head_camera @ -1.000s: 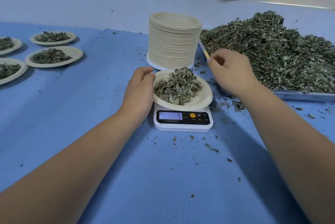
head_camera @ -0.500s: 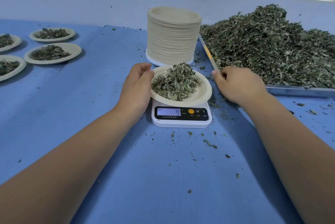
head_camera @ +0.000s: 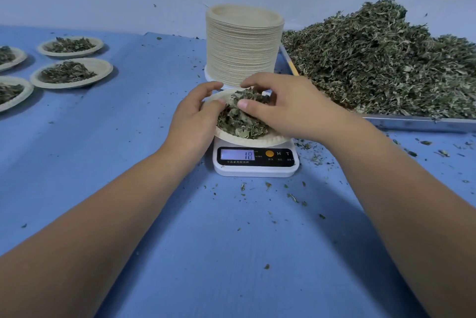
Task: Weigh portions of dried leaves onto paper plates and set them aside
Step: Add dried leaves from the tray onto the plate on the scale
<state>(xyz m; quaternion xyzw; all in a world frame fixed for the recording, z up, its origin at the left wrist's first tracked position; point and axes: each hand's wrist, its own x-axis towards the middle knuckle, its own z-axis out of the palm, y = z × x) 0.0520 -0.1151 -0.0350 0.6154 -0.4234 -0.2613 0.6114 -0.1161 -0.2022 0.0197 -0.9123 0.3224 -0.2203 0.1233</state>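
Blue cloth covers the bench (head_camera: 103, 163) we look down on. At its middle stands a white scale (head_camera: 256, 160), its display reading 18, and on it sits a paper plate (head_camera: 247, 141) holding a small mound of dried leaves (head_camera: 239, 125). Directly behind the scale, close to its far side, rises a tall stack of plates (head_camera: 242, 54). To the right lies a metal tray (head_camera: 417, 121) piled with a large heap (head_camera: 373, 65) of the same leaves; its near corner comes close beside the scale. Far to the left, well apart, four filled plates (head_camera: 104, 66) rest on the cloth, two cut off by the picture's edge. Leaf crumbs (head_camera: 293, 197) are scattered in front of the scale and to its right.

Both bare forearms reach in from the bottom corners and meet over the plate. The left hand (head_camera: 195, 116) grips the plate's left rim, thumb on top. The right hand (head_camera: 286, 109) arches over the mound, thumb and curled fingers pinching a clump of leaves.

The stack hems the plate in behind and the tray on the right. Open blue cloth stretches to the left, between the scale and the filled plates, and also toward us.
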